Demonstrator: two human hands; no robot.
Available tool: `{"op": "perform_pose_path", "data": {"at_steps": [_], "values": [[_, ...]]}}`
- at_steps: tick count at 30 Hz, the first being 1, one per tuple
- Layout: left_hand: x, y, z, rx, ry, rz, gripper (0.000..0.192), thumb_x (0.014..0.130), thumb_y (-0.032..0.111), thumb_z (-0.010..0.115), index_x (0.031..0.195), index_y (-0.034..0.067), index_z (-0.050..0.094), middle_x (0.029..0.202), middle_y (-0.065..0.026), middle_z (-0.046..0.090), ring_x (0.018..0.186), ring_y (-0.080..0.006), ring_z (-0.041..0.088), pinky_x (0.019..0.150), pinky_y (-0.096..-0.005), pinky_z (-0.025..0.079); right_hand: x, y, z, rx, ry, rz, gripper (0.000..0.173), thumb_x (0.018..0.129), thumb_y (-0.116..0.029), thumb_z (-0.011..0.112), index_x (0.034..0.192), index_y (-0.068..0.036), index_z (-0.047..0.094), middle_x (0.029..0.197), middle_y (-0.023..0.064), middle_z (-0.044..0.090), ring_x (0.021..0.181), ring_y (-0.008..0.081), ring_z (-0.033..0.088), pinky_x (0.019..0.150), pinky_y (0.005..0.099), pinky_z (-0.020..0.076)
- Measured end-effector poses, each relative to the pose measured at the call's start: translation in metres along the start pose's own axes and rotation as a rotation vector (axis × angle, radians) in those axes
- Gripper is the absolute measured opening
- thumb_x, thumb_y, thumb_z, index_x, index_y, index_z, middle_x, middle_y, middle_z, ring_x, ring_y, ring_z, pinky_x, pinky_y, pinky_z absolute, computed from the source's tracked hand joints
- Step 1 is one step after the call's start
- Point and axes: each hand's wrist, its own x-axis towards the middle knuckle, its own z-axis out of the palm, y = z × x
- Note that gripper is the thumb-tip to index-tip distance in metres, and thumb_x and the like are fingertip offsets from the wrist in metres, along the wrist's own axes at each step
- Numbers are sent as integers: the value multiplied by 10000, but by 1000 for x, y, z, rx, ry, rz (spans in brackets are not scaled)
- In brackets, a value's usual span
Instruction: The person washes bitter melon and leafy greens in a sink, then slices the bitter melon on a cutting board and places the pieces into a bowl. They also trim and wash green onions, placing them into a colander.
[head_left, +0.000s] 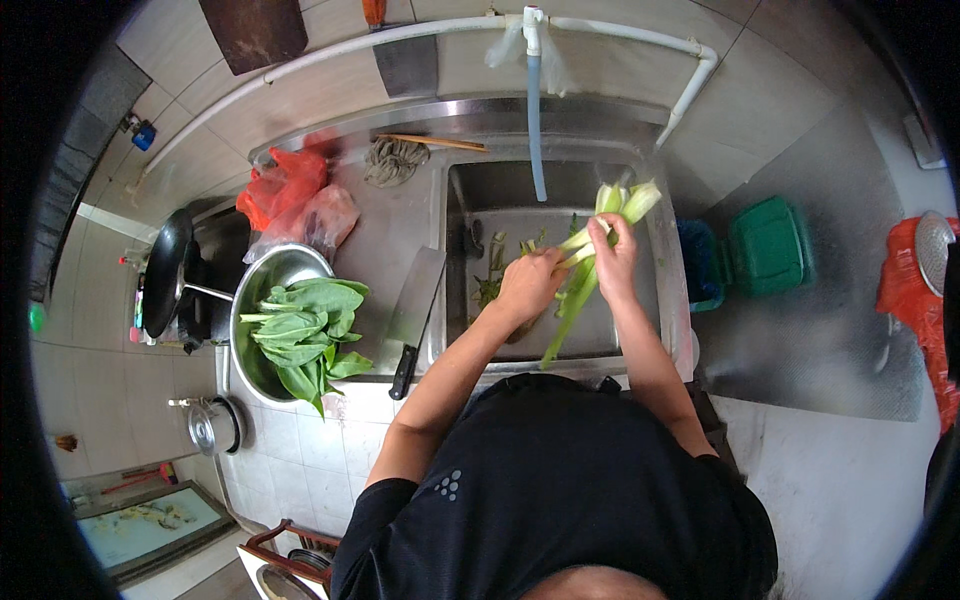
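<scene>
Above the stainless-steel sink basin (600, 341), my right hand (613, 251) grips pale green leafy-vegetable stalks (641, 201). Their cut ends point up and away, and a long green strip hangs below. My left hand (531, 281) is closed on the near ends of pale stalks that run across to the right hand. Green vegetable scraps (491, 285) lie on the basin floor, partly hidden by my left hand and forearm. A cleaver (418, 296) rests on the ledge left of the basin, its black handle towards me. Further left, a steel bowl (247, 352) holds large green leaves (307, 322).
A blue-grey hose (534, 127) hangs over the basin from a white pipe (442, 26). Red plastic bags (289, 187), a grey rag (396, 161) and chopsticks (442, 142) lie behind the ledge. A wok (165, 274) stands left; a green lidded bin (772, 244) is right.
</scene>
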Motion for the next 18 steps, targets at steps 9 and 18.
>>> {"op": "perform_pose_path", "data": {"at_steps": [9,18], "values": [[5,5,-12,-383,152,-158,210,870,152,685,1003,-10,662,749,-179,665,643,-305,653,597,-379,496,12,-1,-24,173,-43,155,202,886,-161,731,865,-51,563,754,1,618,660,66,550,567,234,431],[8,-22,-1,-412,307,-44,193,832,63,720,1001,-18,673,817,-136,681,705,-185,651,653,-310,504,15,-22,-19,81,-250,237,331,860,-173,759,1163,-65,683,975,20,691,684,74,589,604,222,496]]}}
